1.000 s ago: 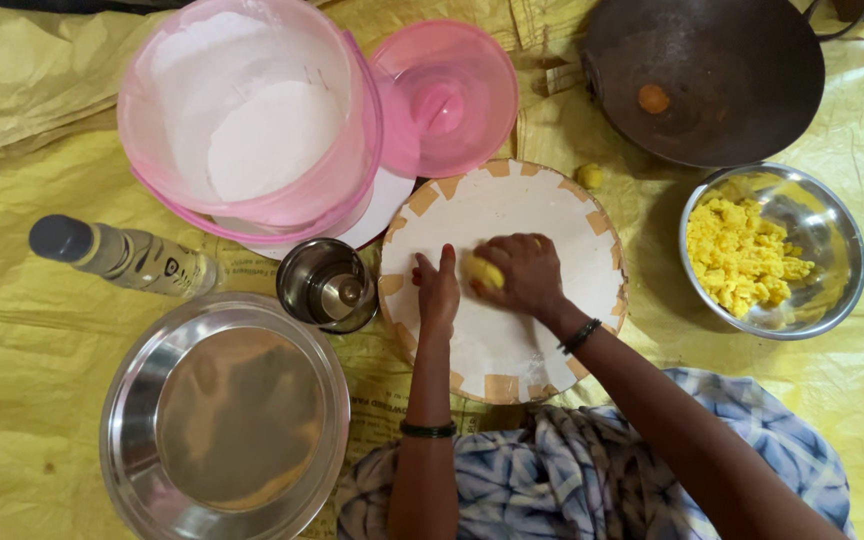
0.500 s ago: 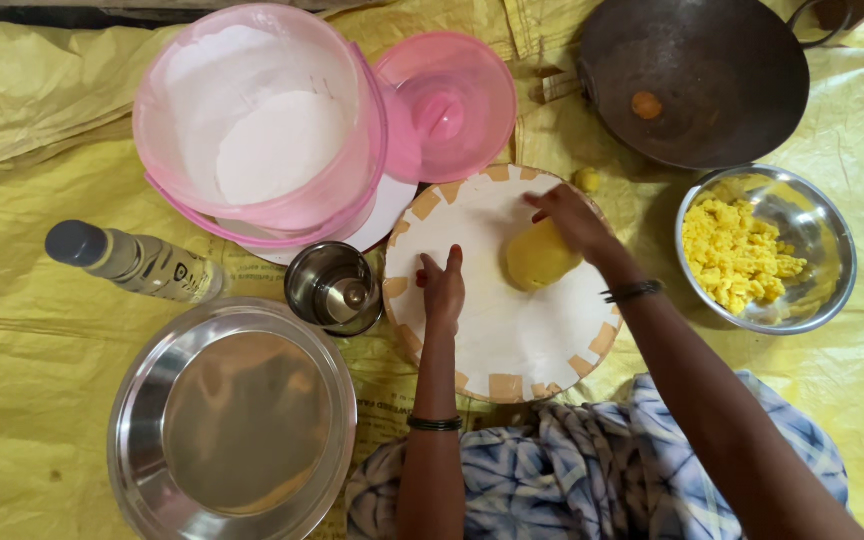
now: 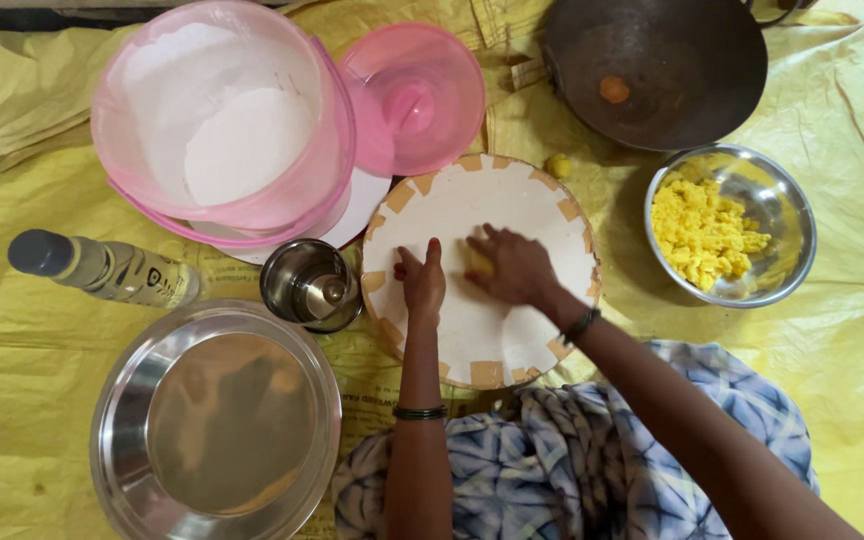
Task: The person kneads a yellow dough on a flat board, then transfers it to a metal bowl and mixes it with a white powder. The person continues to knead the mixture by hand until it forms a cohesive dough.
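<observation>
A round white board (image 3: 537,205) with tan patches along its rim lies on the yellow sheet in front of me. My right hand (image 3: 512,265) is curled over a piece of yellow dough (image 3: 478,263) and presses it onto the middle of the board. Only a sliver of the dough shows under the fingers. Just left of it, my left hand (image 3: 422,285) rests flat on the board with fingers together, holding nothing.
A steel bowl of yellow crumbly dough (image 3: 730,227) sits at the right, a dark pan (image 3: 657,65) behind it. A pink flour tub (image 3: 217,120) and pink lid (image 3: 417,95) stand at the back left. Oil bottle (image 3: 102,268), small steel cup (image 3: 309,285) and steel plate (image 3: 217,420) lie at left.
My right hand has drawn the dough back from the far right of the board to its middle. The left hand has stayed on the board.
</observation>
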